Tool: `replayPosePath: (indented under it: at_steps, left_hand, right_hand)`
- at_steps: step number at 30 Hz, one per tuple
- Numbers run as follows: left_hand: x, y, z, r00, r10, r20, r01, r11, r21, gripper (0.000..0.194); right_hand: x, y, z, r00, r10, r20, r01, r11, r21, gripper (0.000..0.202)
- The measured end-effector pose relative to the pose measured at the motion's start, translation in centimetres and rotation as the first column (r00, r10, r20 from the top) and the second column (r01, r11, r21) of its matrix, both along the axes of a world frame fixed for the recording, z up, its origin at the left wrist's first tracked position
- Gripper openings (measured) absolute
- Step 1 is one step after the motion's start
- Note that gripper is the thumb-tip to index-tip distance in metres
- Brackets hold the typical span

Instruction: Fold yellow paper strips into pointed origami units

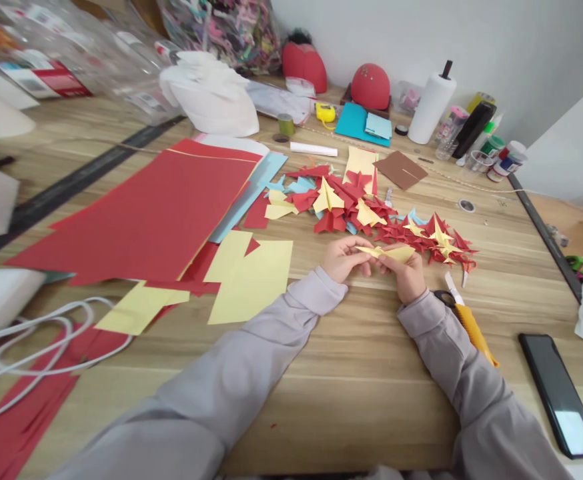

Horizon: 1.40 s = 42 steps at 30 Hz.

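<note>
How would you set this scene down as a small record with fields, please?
Left hand: pinches a folded yellow paper
Right hand: holds the same paper
Beyond the hands: pile of folded red, yellow and blue pieces
To the left: large red sheets, flat yellow pieces
To the right: black phone
Farther back: yellow tape measure

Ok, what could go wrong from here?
The yellow paper, pinched by left hand and right hand, might tear if pulled unevenly. The folded paper pile lies just beyond both hands; a careless reach could crush pieces. The right sleeve could knock the orange object beside it.
</note>
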<state>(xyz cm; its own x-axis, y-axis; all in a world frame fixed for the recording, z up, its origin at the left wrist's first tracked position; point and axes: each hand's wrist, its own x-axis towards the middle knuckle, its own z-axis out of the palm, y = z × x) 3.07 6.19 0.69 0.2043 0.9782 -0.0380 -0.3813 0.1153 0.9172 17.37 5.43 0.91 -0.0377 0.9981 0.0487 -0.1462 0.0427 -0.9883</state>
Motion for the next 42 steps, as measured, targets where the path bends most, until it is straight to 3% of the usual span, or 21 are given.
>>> replayPosePath:
  at_steps: [5,19,27,42]
  left_hand:
    - [-0.21,0.28,-0.29,1.000,0.003,0.022,-0.002,0.999,-0.046,0.019]
    - [-0.30,0.01,-0.05,0.999,-0.029,0.041,0.034,0.994,-0.108,0.011]
    - [-0.01,0.15,-0.30,0.997,0.020,0.081,-0.016,0.999,-0.050,0.031]
    - [0.12,-0.09,-0.16,0.994,0.111,0.005,-0.111,0.994,0.001,0.025]
  right_hand:
    - [-0.03,-0.17,-0.05,0.997,0.038,0.065,-0.040,0.998,0.038,0.022]
    - [0.26,0.02,-0.10,1.000,0.018,0.025,-0.018,0.999,0.027,0.005]
    - [0.05,0.17,-0.07,0.997,-0.082,-0.007,0.082,0.997,0.005,0.012]
    - [0.21,0.39,-0.43,0.994,-0.109,0.011,0.110,0.994,-0.015,0.014]
